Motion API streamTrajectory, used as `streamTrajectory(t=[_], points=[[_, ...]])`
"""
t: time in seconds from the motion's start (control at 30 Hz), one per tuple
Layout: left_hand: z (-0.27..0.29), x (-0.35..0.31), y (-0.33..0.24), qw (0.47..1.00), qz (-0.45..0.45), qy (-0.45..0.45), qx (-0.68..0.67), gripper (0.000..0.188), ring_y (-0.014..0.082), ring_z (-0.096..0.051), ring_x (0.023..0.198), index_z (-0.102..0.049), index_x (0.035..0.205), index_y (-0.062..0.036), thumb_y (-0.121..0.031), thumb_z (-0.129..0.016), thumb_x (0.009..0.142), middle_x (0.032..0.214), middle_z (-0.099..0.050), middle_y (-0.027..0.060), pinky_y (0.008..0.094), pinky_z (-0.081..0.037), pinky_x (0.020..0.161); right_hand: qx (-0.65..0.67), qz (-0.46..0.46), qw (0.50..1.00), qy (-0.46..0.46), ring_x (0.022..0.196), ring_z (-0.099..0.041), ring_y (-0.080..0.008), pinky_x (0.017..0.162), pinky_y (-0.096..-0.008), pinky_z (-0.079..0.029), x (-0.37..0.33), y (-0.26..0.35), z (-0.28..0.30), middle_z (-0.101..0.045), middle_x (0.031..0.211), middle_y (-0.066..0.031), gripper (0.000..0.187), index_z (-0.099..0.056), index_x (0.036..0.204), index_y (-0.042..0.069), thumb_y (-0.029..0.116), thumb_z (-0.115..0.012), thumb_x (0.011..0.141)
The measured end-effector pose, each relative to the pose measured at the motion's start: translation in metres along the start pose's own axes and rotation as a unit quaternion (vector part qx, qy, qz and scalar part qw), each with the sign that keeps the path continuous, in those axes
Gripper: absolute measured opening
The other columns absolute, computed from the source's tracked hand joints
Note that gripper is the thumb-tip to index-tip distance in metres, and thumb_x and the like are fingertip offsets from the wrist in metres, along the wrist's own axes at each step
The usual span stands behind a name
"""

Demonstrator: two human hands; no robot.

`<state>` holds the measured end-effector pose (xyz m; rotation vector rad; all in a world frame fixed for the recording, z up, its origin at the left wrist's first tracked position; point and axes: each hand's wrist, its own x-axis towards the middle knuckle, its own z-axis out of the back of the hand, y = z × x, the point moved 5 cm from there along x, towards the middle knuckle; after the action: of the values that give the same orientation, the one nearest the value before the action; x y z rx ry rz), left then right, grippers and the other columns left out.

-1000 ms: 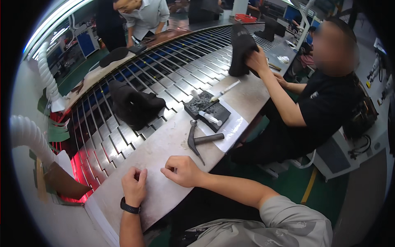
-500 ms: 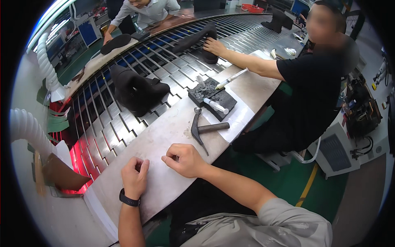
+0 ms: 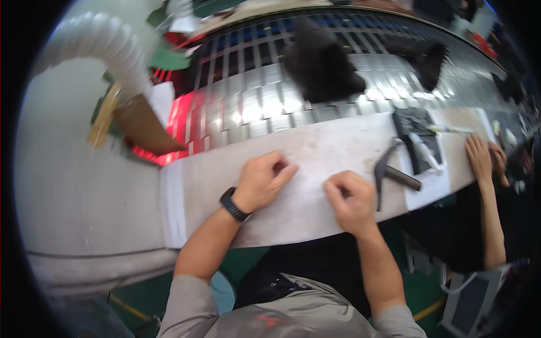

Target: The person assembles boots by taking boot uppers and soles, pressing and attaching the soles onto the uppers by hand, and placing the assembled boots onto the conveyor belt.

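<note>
Above the pale worktable (image 3: pixel 307 219), my left hand (image 3: pixel 262 181) curls its fingers loosely inward, with a dark band on the wrist. My right hand (image 3: pixel 354 203) is likewise curled, a short gap to the right. Neither hand visibly holds anything. Just right of my right hand lies a hammer (image 3: pixel 403 178) with a dark curved head. Beyond it, a rough black block (image 3: pixel 406 119) carries a white syringe (image 3: pixel 424 151). Another syringe (image 3: pixel 451 129) extends to the right from the block. White paper (image 3: pixel 420 197) sticks out beneath.
Behind the table runs a metal slatted conveyor (image 3: pixel 248 107), bearing a black boot (image 3: pixel 324 67) and another dark boot (image 3: pixel 431 65). A co-worker's hands (image 3: pixel 480 160) rest at the table's right end. At the left, a white ribbed hose (image 3: pixel 107 48) hangs near a brown board (image 3: pixel 143 124) and red light.
The view has swung to the left and blurred, so everything appears shifted right. The co-worker's hand has left the boot and is now at the table's right end. My hands stay curled.
</note>
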<state>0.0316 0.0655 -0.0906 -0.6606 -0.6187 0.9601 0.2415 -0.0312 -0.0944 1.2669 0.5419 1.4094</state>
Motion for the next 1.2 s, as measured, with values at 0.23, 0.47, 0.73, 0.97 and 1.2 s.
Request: streamTrajectory(t=[0.23,0.47,0.73,0.97,1.2], points=[[0.062,0.009,0.075,0.977,0.108,-0.124,-0.139,0.028,0.011,-0.069,0.086,-0.067,0.123,0.001,-0.02,-0.071,0.106,0.1,-0.074,0.0049,0.0278,-0.056,0.076,0.018,0.007,0.999,0.046,0.068,-0.067,-0.0209,0.061,-0.0319,-0.051,-0.001,0.004,-0.011,-0.073,0.083,-0.0114,0.007,-0.072,0.087,0.0,0.002,-0.078,0.09],[0.179,-0.034,0.157,0.908,0.277,-0.275,0.153,0.042,0.0256,-0.076,0.088,-0.072,0.115,0.0075,-0.031,-0.074,0.099,0.101,-0.079,0.0197,0.0413,-0.058,0.082,0.031,0.025,0.997,0.07,0.074,-0.072,-0.028,0.067,-0.036,-0.055,0.0,0.005,-0.012,-0.074,0.085,-0.0133,0.007,-0.072,0.087,0.0,0.001,-0.079,0.086],[0.207,-0.009,0.223,0.897,0.305,-0.17,0.27,0.084,0.0493,-0.053,0.142,-0.037,0.161,-0.0007,-0.038,-0.074,0.096,0.153,-0.054,0.0355,0.0498,-0.043,0.118,0.018,0.067,0.992,0.105,0.079,-0.073,-0.0333,0.071,-0.0394,-0.057,-0.002,0.009,-0.016,-0.075,0.091,-0.0159,0.013,-0.072,0.09,-0.001,0.001,-0.081,0.081],[0.206,0.018,0.244,0.933,0.233,-0.137,0.237,0.063,0.0406,-0.058,0.14,-0.056,0.152,-0.006,-0.038,-0.071,0.1,0.146,-0.062,0.0253,0.0433,-0.045,0.117,0.005,0.077,0.989,0.125,0.079,-0.072,-0.0346,0.07,-0.0398,-0.056,-0.001,0.007,-0.022,-0.076,0.092,-0.0162,0.016,-0.071,0.089,0.001,0.002,-0.082,0.078],[0.279,0.087,0.345,0.844,0.386,-0.05,0.37,0.045,0.0434,-0.071,0.114,-0.07,0.127,-0.003,-0.04,-0.066,0.103,0.117,-0.075,0.0231,0.0503,-0.053,0.098,-0.006,0.076,0.985,0.154,0.077,-0.071,-0.0325,0.067,-0.0379,-0.054,0.007,0.008,-0.023,-0.076,0.093,-0.0152,0.022,-0.072,0.092,0.001,0.004,-0.083,0.073]])
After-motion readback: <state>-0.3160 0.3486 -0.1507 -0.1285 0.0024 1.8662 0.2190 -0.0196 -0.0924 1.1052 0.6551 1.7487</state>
